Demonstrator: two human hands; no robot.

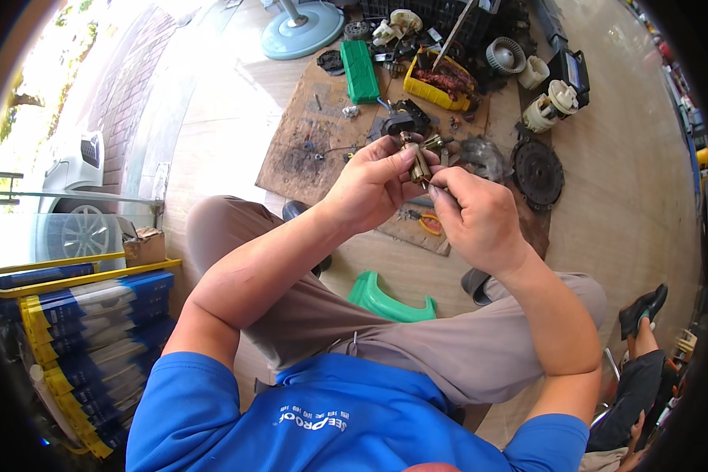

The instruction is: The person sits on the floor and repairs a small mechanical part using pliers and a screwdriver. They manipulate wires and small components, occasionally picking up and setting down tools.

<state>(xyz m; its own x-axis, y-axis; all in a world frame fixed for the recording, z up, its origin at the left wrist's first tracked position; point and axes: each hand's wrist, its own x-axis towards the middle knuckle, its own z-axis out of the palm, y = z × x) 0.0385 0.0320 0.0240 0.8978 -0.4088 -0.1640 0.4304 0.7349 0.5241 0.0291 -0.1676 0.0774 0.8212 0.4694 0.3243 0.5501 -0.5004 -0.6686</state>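
Observation:
My left hand holds a small brass-coloured cylindrical metal part with a copper-coloured end, gripping it between thumb and fingers. My right hand has thumb and forefinger pinched at the part's lower end, on a thin piece too small to make out. Just beyond them a black component with wires and some small metal pieces rest on a worn cardboard sheet. Orange-handled pliers lie below the part. A green oblong case and a yellow tray of greasy parts are farther back.
A black round plate, fan wheel, pump units and pale blue stand base surround the cardboard. A green plastic piece lies between my legs. Blue-yellow packages are stacked left. Another person's legs show at right.

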